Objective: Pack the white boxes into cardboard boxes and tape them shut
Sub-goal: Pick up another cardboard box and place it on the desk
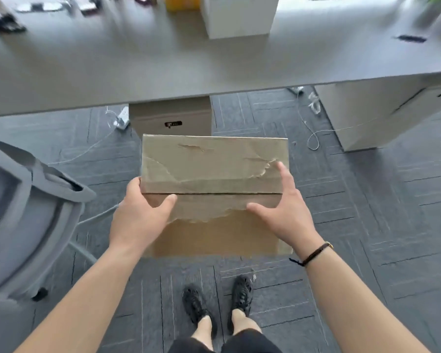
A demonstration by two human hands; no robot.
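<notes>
Standing before the desk, a person holds a cardboard box in the air between both hands. The left hand has a curled grip on the near left corner, thumb on top; the right hand lies open against the right end, fingers straight. The board looks light, stiff and scuffed, torn paper showing between the hands, so firm edges suit best. A white box waits beyond the grip.

Grey counter across top; grey patterned carpet (loose cables on it); grey chair left; pale cabinet right.
</notes>
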